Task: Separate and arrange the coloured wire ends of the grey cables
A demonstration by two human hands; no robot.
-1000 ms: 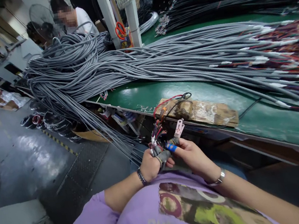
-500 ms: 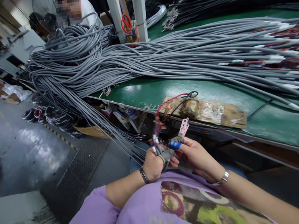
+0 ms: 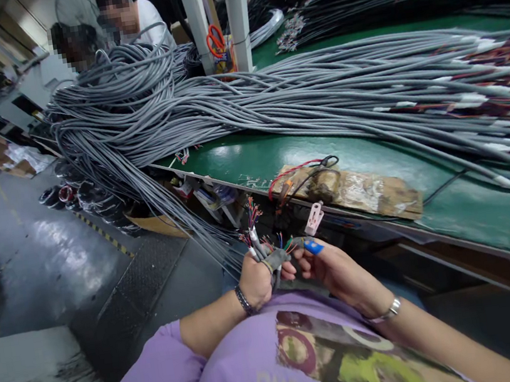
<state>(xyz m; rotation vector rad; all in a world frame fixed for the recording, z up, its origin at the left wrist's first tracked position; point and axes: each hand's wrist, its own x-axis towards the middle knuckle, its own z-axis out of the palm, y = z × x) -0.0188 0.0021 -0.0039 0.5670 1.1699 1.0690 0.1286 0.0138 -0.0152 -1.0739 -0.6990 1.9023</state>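
Observation:
My left hand (image 3: 258, 279) is closed around several grey cables (image 3: 211, 251), whose stripped ends stick up above the fist. Coloured wires (image 3: 253, 211) fan out from those ends, with white wrapping just below. A grey finger cover (image 3: 276, 259) is on the left thumb. My right hand (image 3: 329, 266), with blue tape (image 3: 313, 246) on a digit, pinches thin coloured wires (image 3: 287, 244) just right of the left thumb. Beyond the right fingers a pale pink clip (image 3: 314, 218) stands at the table edge.
Long grey cables (image 3: 270, 97) lie across the green table (image 3: 231, 156). A taped cardboard piece (image 3: 369, 191) with red and black leads rests at the front edge. Orange-handled scissors (image 3: 215, 40) hang by a white post (image 3: 240, 28). A person (image 3: 148, 22) is at the back.
The wire bundle in my left hand now stands more upright, its ends apart from the red and black leads. My right hand has shifted slightly right. A second head shows at the back.

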